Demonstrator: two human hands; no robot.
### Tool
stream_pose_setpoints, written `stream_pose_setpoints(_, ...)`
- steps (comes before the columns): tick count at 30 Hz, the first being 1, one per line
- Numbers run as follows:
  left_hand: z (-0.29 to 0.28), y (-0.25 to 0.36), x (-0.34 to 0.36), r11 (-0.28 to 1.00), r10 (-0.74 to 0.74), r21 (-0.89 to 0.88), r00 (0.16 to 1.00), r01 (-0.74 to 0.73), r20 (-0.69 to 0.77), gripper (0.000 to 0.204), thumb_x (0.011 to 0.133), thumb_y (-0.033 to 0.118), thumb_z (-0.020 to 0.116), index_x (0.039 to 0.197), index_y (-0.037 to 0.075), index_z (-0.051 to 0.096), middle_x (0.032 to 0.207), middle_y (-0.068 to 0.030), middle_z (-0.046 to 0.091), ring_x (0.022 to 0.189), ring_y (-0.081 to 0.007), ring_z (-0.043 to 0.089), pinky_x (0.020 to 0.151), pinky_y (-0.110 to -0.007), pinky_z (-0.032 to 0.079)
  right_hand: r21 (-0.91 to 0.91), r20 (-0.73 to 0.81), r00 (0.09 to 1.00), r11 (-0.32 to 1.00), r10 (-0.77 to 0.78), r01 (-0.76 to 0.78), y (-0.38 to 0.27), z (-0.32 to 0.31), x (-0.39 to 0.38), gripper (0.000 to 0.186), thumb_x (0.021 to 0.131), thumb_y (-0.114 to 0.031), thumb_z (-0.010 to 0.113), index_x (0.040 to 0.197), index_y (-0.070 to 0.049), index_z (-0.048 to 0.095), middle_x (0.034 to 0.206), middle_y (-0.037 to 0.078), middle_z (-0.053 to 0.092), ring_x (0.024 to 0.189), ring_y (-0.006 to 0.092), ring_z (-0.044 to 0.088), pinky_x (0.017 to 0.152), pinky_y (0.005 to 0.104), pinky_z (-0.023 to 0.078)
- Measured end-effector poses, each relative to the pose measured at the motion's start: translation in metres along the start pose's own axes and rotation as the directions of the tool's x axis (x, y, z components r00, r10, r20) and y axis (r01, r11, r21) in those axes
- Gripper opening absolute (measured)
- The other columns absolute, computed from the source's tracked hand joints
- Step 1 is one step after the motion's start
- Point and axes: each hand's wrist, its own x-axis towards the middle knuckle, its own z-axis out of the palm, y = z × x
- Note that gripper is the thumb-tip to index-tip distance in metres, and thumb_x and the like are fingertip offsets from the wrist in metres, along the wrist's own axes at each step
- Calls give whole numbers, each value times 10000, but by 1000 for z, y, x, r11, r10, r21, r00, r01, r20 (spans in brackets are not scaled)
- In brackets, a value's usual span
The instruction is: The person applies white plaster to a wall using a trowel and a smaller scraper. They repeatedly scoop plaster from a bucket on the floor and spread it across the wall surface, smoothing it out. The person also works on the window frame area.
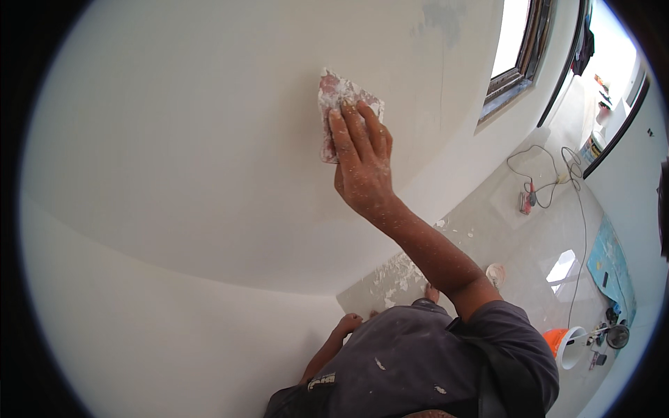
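Note:
My right hand (364, 150) is raised against the pale wall (209, 139), its fingers wrapped over a flat, angular reddish pad (332, 86) crusted with white putty. The pad lies on or very close to the wall, and the palm hides part of it. Low beside my body, my left hand (350, 323) hangs near the wall's lower part with its fingers curled. What it holds, if anything, is hidden.
White flakes (397, 273) litter the tiled floor at the wall's foot. A window (512, 73) opens at upper right. On the floor lie a red corded tool (525, 202), a round white lid-like thing (495, 274), an orange-and-white bucket (557, 341) and a blue sheet (611, 268).

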Motion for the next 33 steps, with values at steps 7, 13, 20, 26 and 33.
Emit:
stream_pose_setpoints(7,28,-25,12,998,-56,-31,998,57,23,410,835,396,675,1004,26,729,963,-139,734,885,-222,690,783,-359,530,159,290,954,987,-79,33,-38,37,-68,588,884,8,554,1453,-19,410,1461,206,436,1457,416,261,1137,645,218)
stream_pose_setpoints(13,21,-15,7,1000,-9,-2,998,9,59,413,834,411,680,991,32,733,951,-138,736,855,-202,689,741,-355,538,161,321,875,931,-362,326,-21,-50,-40,540,883,-228,615,1409,-254,498,1360,42,542,1390,282,400,1098,580,337)
stream_pose_setpoints(20,10,22,-3,999,-40,1,999,40,5,354,873,328,625,1044,34,722,1007,-152,728,858,-234,696,772,-378,547,-196,313,755,738,-576,645,52,-66,98,525,845,-212,686,1315,-403,550,1341,-102,563,1367,179,419,1172,467,315)
stream_pose_setpoints(26,14,24,-5,992,-27,121,1000,28,-11,379,861,335,627,1068,30,717,997,-175,729,881,-261,698,785,-393,539,-94,390,730,764,-562,639,71,-69,59,468,837,-130,698,1263,-292,588,1302,-72,574,1334,205,450,1165,441,364)
stream_pose_setpoints(33,16,10,-7,995,-80,55,996,78,36,384,848,350,629,1054,41,723,989,-173,730,902,-263,699,807,-391,536,-46,487,784,886,-384,462,84,-64,-17,578,823,-86,682,1317,-360,560,1361,-92,548,1382,206,408,1182,428,365)
